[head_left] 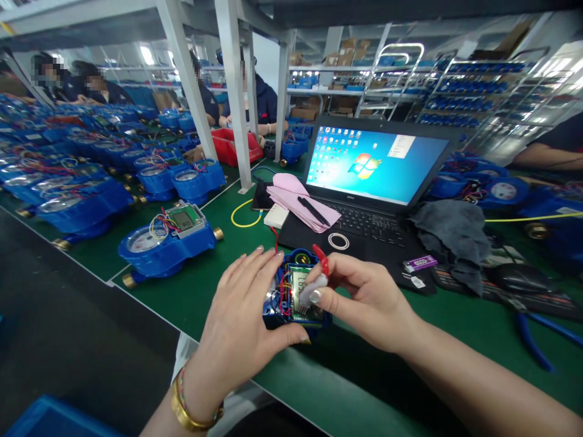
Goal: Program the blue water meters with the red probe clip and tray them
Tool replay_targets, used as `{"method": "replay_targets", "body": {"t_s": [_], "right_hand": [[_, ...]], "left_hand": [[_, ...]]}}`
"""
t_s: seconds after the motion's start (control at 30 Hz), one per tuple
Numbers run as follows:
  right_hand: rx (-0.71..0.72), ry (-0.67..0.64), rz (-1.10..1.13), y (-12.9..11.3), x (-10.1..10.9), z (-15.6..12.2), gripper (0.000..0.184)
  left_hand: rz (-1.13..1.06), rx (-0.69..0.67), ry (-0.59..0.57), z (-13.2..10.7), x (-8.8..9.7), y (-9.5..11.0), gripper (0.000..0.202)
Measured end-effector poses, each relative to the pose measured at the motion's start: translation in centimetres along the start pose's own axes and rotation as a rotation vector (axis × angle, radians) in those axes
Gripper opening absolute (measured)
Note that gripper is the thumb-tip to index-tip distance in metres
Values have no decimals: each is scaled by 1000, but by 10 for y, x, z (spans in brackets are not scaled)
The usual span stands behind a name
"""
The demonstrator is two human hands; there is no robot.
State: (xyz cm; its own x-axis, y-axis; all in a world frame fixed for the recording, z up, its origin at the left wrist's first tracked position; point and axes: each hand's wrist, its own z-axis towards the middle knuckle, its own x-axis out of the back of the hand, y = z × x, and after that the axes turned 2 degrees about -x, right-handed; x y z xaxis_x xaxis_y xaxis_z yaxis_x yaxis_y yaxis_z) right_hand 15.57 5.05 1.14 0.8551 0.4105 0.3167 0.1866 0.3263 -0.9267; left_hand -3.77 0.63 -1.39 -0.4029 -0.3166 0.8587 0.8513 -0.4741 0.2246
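A blue water meter [269,309] with an exposed circuit board and small LCD [300,284] sits on the green table in front of me. My left hand [243,300] lies over its left side, fingers stretched along the far edge and thumb at the near edge, holding it. Between thumb and fingers, my right hand [359,297] pinches a grey pin connector [313,292] with red wrapping [321,258] at its top. The connector's pins point down at the board beside the LCD; whether they touch it I cannot tell. A second blue meter [168,249] with its board showing lies to the left.
An open laptop [364,170] stands behind, with pink paper [300,203], a black pen [313,210] and a ring [338,241] on it. Right are a grey cloth [450,237], mouse [521,278] and blue-handled pliers [531,340]. Rows of meters [82,200] fill the left; people sit beyond.
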Motion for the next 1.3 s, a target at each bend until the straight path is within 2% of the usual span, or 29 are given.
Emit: {"method": "replay_targets", "body": {"t_s": [0.07, 0.23, 0.37, 0.4, 0.47, 0.53, 0.63, 0.7, 0.87, 1.0, 1.07, 1.13, 1.2, 1.3], "right_hand": [[1, 22, 56, 2, -1, 0, 10], [-13, 59, 183, 3, -3, -2, 18], [-2, 91, 231, -1, -7, -4, 27], [-12, 91, 241, -2, -8, -5, 29], [-49, 59, 277, -2, -8, -8, 31], [-81, -33, 305, 2, -7, -11, 30], [-86, -171, 280, 13, -4, -13, 21], [-86, -188, 263, 17, -2, -14, 15], [-110, -182, 433, 15, -1, -14, 15], [-161, -106, 644, 8, 0, -8, 25], [-191, -134, 756, 4, -2, -6, 36], [-239, -198, 828, 0, -4, -4, 46], [-280, -223, 846, -1, -6, 0, 52], [-269, -247, 739, -3, -4, 8, 54]], "left_hand": [[-42, 23, 31, 0, 3, 3, 81], [-155, 7, 180, 1, 7, 19, 48], [-295, 36, 310, 6, 6, 31, 9], [-358, 59, 336, 8, 7, 33, 5], [-489, 113, 358, 9, 8, 36, 13], [-593, 130, 357, 9, 8, 36, 20], [-673, 76, 324, 6, 6, 33, 24], [-687, 42, 304, 2, 2, 31, 22], [-587, 13, 300, -4, -5, 29, 17], [-547, -54, 262, -6, 5, 30, 21], [-424, -61, 281, -2, 13, 28, 18], [-240, -74, 290, 7, 17, 23, 26], [-148, -191, 255, 20, 15, 13, 35], [-188, -418, 174, 37, 5, -2, 35]]}}
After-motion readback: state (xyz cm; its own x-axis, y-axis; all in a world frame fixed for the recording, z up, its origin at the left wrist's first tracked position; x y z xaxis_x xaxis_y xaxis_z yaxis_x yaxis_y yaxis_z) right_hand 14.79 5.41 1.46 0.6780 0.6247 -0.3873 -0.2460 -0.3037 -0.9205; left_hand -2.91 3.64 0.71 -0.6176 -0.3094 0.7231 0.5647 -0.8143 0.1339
